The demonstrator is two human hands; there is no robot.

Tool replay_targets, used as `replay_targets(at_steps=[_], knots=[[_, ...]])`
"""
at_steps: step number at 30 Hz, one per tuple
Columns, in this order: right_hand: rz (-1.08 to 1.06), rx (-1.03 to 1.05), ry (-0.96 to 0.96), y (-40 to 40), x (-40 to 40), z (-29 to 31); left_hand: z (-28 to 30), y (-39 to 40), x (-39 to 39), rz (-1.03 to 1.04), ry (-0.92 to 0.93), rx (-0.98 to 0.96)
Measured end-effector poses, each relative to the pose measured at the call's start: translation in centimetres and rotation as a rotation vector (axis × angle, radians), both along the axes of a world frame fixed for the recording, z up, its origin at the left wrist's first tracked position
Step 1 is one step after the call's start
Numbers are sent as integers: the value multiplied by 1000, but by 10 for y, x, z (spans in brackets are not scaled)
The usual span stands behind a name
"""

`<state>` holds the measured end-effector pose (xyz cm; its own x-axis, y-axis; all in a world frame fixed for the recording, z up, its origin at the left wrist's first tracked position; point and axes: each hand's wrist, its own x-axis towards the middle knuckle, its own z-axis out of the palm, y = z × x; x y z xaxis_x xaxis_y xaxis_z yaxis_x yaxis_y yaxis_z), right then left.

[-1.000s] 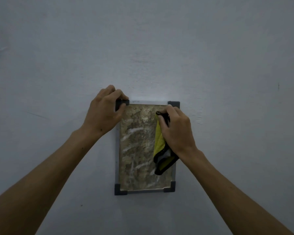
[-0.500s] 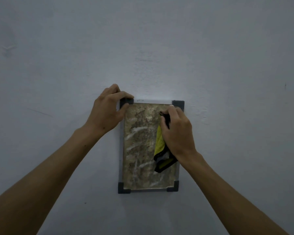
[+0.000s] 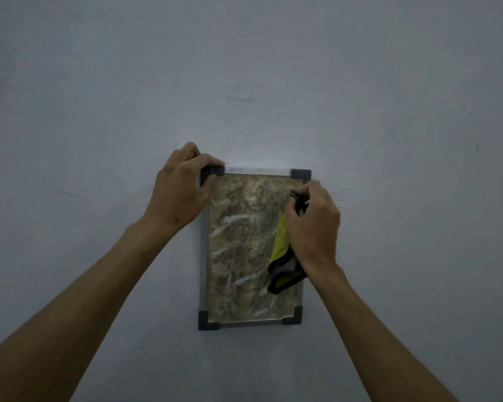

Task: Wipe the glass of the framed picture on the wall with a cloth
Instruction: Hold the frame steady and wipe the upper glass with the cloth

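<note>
Grey wall (image 3: 99, 82); left hand (image 3: 177, 192) curled round frame (image 3: 203, 256) corner, right hand (image 3: 312, 224) clutching cloth (image 3: 280, 245) against glass (image 3: 244, 242).

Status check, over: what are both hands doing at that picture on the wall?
Left hand grips frame's top-left corner. Right hand holds yellow cloth on glass, upper right. White streaks remain. Nothing in the way.

Count: frame (image 3: 203, 256), 1; dark corner caps, 4, top-left one partly under fingers; glass (image 3: 241, 242), 1 pane, pale streaks on it, several, number unclear; cloth (image 3: 282, 262), 1, yellow with dark edge; hands, 2: left (image 3: 180, 192), right (image 3: 314, 224); wall (image 3: 389, 111), 1.
</note>
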<state>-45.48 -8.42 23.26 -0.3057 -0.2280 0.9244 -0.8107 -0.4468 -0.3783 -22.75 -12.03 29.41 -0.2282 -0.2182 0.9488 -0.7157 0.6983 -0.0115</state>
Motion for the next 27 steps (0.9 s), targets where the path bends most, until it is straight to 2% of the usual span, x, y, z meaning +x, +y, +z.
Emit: replay_targets(at_steps=[2, 7, 14, 18, 23, 27], knots=[[29, -20, 38, 1, 10, -1, 0, -1, 0, 5, 0, -3], [88, 46, 291, 0, 23, -6, -1, -1, -2, -2, 3, -3], [16, 25, -71, 1, -4, -6, -1, 1, 0, 8, -4, 15], [24, 12, -36, -1, 15, -2, -3, 0, -2, 22, 21, 4], [77, 38, 202, -3, 34, -1, -2, 1, -3, 31, 3, 13], [84, 29, 130, -1, 15, -7, -1, 3, -3, 18, -12, 23]])
